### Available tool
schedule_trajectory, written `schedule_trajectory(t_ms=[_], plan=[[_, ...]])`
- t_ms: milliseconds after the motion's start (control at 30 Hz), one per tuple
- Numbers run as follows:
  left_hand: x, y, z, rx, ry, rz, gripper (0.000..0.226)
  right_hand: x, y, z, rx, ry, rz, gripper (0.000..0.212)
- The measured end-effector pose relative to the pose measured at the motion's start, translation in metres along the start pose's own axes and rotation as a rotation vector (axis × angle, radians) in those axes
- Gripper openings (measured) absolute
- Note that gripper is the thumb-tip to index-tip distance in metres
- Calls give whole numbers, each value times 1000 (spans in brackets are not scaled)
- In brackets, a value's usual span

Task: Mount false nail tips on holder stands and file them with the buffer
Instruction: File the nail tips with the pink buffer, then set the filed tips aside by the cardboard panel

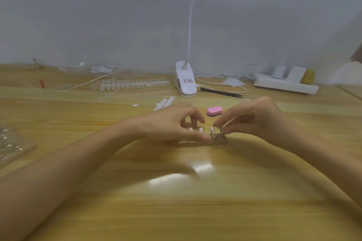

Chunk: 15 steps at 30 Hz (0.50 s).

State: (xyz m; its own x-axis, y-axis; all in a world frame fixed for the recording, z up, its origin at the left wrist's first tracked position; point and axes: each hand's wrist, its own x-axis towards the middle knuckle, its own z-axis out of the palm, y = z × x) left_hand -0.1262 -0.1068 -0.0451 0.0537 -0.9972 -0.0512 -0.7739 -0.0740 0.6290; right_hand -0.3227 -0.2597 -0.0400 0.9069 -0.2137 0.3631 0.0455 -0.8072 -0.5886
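Blurry clear holder stand (222, 140) on wooden worktop (176, 211), half hidden behind left hand (172, 123), grip round its base, right hand (256, 119) grip pinching its metal clip (219, 135), glossy nail tips (200, 129) mounted, pink buffer (214, 111) just behind.

Lamp clip (186, 86): the white clip base carried a small printed label (189, 81). It had two short rows of dark characters above a thin red line, all too blurred to read.
Paper slip (100, 69): a white card lay inside clear packaging at the back left of the table (176, 211). It showed faint greyish print, and no letter or number could be made out.
Yellow plug (308, 76): it stood on the white power strip (284, 86) and bore a small dark mark that was not legible.
Readable text overall: no word, brand or number was legible anywhere in the head view.
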Motion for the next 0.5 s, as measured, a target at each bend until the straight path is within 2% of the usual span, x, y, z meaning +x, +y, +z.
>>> schedule_trajectory(t_ms=[133, 333, 500], plan=[[-1, -5, -2, 187, -87, 51, 68, 0, 4, 2, 17, -9, 20, 17], [-3, -3, -4, 213, -114, 100, 55, 0, 8, 1, 12, -33, 49, 21], [-4, -2, -4, 217, -126, 110, 47, -1, 5, 1, 4, -30, 25, 17]])
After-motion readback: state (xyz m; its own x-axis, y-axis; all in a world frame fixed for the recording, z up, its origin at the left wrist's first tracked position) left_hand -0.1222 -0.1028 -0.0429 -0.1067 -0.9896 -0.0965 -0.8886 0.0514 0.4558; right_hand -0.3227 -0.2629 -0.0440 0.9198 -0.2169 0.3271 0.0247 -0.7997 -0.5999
